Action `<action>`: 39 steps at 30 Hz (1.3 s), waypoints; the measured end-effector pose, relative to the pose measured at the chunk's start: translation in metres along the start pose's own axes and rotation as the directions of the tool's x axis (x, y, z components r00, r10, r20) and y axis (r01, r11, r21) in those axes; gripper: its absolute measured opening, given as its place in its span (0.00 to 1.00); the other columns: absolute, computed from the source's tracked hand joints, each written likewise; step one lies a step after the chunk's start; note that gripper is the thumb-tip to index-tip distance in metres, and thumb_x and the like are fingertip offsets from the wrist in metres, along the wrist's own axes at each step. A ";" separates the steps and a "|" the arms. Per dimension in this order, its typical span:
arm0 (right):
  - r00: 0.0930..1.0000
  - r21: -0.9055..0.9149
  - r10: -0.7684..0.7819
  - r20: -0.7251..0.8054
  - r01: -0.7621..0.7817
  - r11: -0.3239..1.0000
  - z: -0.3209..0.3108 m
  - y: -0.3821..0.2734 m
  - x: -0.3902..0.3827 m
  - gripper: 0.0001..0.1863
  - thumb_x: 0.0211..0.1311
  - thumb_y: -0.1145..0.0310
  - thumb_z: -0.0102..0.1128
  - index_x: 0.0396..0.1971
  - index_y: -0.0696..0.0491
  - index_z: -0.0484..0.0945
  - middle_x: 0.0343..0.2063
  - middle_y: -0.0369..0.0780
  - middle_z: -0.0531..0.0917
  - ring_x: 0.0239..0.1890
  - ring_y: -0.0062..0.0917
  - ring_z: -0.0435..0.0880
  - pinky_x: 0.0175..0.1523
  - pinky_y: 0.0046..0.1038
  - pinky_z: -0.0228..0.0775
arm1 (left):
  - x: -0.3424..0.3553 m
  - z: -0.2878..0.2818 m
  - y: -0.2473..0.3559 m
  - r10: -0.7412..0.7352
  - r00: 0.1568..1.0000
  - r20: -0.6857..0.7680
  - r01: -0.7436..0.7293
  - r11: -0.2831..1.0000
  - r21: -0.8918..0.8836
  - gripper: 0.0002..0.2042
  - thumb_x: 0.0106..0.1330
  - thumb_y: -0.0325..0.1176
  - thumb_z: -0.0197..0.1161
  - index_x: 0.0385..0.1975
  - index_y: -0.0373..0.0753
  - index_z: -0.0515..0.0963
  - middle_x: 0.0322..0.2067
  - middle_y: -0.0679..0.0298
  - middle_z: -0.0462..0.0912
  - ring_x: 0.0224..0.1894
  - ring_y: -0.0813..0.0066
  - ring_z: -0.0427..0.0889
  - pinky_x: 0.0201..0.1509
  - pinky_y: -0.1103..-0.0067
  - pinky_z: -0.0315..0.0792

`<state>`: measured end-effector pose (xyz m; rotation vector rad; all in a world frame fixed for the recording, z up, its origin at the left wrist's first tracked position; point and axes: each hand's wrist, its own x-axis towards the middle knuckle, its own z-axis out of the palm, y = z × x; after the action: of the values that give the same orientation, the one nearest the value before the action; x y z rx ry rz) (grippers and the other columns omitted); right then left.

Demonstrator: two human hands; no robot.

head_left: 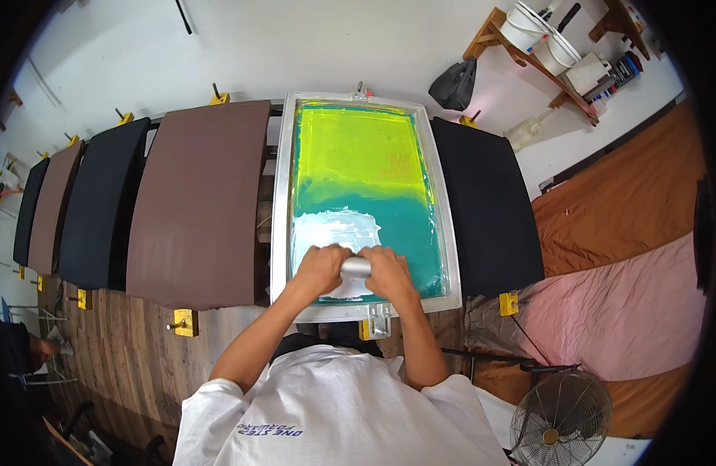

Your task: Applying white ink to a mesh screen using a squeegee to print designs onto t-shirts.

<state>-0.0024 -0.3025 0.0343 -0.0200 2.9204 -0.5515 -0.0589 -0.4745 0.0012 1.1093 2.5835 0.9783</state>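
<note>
A silkscreen frame (453, 256) with a light metal rim lies in front of me, its mesh yellow-green at the far part and teal nearer. Both fists grip the pale metal handle of a squeegee (356, 267) at the near end of the mesh. My left hand (319, 273) is wrapped round its left side and my right hand (387, 273) round its right. White ink (335, 227) spreads over the near left of the mesh, beyond and under the squeegee. The squeegee's blade is hidden from view.
Brown (199, 202) and black boards (102, 210) stand in a row to the left; another black board (486, 206) is at right. Yellow clamps (184, 322) jut from their ends. A fan (561, 419) stands near right. White buckets (525, 27) sit on a wall shelf. Someone's hand (51, 347) shows far left.
</note>
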 end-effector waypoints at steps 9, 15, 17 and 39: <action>0.999 -0.020 -0.051 -0.007 0.051 0.999 0.023 -0.016 -0.008 0.19 0.44 0.80 0.61 0.41 0.54 0.79 0.38 0.47 0.81 0.44 0.45 0.79 0.47 0.46 0.71 | -0.026 0.001 -0.006 -0.053 0.998 -0.027 0.052 0.998 -0.046 0.20 0.43 0.17 0.61 0.40 0.37 0.81 0.36 0.54 0.84 0.38 0.53 0.83 0.46 0.66 0.76; 0.975 0.027 -0.150 0.167 0.147 0.989 0.010 -0.019 -0.021 0.19 0.44 0.80 0.61 0.42 0.54 0.81 0.37 0.46 0.82 0.45 0.43 0.80 0.48 0.46 0.71 | -0.061 -0.007 0.025 -0.193 0.979 0.063 0.197 0.978 -0.074 0.26 0.41 0.16 0.59 0.46 0.33 0.80 0.41 0.48 0.83 0.40 0.48 0.83 0.48 0.65 0.77; 0.967 0.032 -0.189 0.171 0.186 0.982 0.001 -0.014 -0.007 0.18 0.45 0.80 0.60 0.40 0.53 0.82 0.35 0.46 0.84 0.42 0.43 0.82 0.45 0.47 0.73 | -0.050 -0.012 0.024 -0.214 0.976 0.044 0.218 0.970 -0.105 0.22 0.43 0.18 0.61 0.43 0.35 0.81 0.37 0.51 0.84 0.39 0.52 0.83 0.49 0.65 0.75; 0.985 0.015 -0.103 0.136 0.102 0.995 0.009 -0.024 -0.032 0.26 0.41 0.82 0.60 0.47 0.52 0.80 0.42 0.43 0.82 0.48 0.40 0.78 0.52 0.41 0.68 | -0.067 -0.002 0.026 -0.181 0.982 0.050 0.182 0.983 -0.030 0.23 0.45 0.19 0.61 0.47 0.37 0.79 0.42 0.55 0.84 0.43 0.56 0.83 0.52 0.64 0.71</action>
<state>0.0304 -0.3264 0.0398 -0.1995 2.7957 -0.5536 0.0035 -0.5089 0.0126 0.8590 2.5656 0.9388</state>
